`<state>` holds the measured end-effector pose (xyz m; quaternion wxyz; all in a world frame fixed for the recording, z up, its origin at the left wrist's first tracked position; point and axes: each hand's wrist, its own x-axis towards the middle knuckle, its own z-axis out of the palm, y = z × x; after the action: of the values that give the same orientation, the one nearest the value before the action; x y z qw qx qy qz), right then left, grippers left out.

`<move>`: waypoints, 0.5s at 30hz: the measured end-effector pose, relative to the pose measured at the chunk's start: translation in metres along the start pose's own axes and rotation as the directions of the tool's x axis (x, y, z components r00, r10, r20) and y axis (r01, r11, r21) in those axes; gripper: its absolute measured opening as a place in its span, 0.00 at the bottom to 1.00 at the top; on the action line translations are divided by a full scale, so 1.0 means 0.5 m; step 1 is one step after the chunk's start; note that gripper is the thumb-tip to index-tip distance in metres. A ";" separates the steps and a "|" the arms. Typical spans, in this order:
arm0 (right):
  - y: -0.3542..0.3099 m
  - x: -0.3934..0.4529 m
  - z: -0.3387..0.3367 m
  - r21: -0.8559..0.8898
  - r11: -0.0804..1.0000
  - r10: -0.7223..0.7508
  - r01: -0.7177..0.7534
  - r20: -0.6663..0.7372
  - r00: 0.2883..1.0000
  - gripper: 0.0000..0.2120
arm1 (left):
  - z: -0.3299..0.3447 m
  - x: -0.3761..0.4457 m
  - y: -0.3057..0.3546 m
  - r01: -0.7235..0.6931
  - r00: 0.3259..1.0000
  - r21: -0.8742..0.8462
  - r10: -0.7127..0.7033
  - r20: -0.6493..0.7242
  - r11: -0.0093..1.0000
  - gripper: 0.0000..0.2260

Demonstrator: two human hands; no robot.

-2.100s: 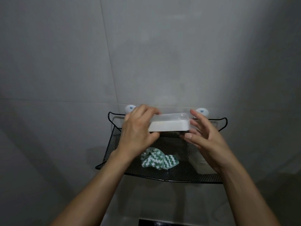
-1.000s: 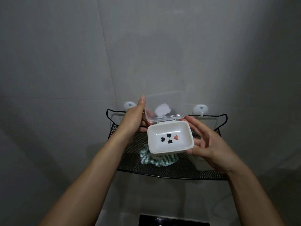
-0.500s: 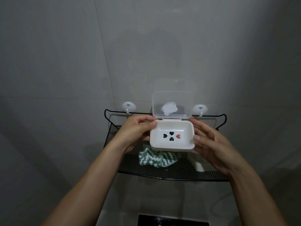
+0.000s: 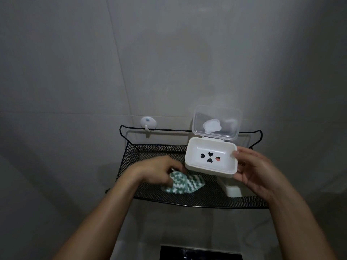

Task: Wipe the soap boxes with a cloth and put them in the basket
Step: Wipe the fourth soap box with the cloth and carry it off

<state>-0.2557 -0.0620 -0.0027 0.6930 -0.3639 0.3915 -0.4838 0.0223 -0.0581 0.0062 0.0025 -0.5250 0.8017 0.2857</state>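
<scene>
Box [image 4: 211, 158] lay open and empty, gripped by the right hand [image 4: 257, 173].
Left hand [image 4: 157, 170] grasped the cloth [image 4: 180, 183] inside the basket [image 4: 206, 196].

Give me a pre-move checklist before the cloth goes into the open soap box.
1. Lid open, clear of the tray: ok.
2. Soap box held firmly: ok, the right hand grips its right end above the basket.
3. Tray inside holds no soap: ok, only heart-shaped drain holes show.
4. Cloth gripped: cannot tell, the left hand is on it but blurred.
5. Cloth lifted out of basket: not ok, it lies on the mesh.
6. Second soap box wiped: cannot tell, mostly hidden.
</scene>
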 end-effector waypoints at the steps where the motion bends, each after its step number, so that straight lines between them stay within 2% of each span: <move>1: 0.001 -0.001 0.002 -0.003 1.000 0.000 0.000 -0.002 1.000 0.10 | 0.001 0.001 0.000 0.017 1.000 0.002 -0.017 0.022 1.000 0.23; 4: 0.002 -0.003 0.005 -0.027 1.000 -0.007 0.007 -0.011 1.000 0.10 | 0.000 -0.002 -0.006 0.044 0.999 0.039 -0.045 0.024 0.998 0.19; 7: 0.004 -0.004 0.007 -0.020 1.000 -0.013 0.013 -0.027 1.000 0.10 | -0.006 -0.010 -0.011 0.015 0.995 0.016 -0.013 -0.095 1.000 0.09; 10: 0.004 -0.005 0.009 0.003 1.000 -0.006 0.006 -0.039 0.999 0.12 | -0.024 -0.033 -0.019 -0.029 0.956 -0.267 -0.052 -0.289 0.963 0.08; 12: 0.004 -0.006 0.009 0.017 1.000 -0.003 0.004 -0.037 0.999 0.13 | -0.040 -0.047 -0.022 -0.061 0.867 -0.433 -0.167 -0.469 0.899 0.10; 15: 0.004 -0.004 0.014 0.013 1.000 -0.013 0.013 -0.029 1.000 0.13 | -0.061 -0.059 -0.011 -0.164 0.643 -0.554 -0.338 -0.687 0.816 0.10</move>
<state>-0.2491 -0.0586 -0.0011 0.6866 -0.3550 0.3958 -0.4959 0.0494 -0.0488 0.0382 -0.4766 -0.6107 0.5748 0.2638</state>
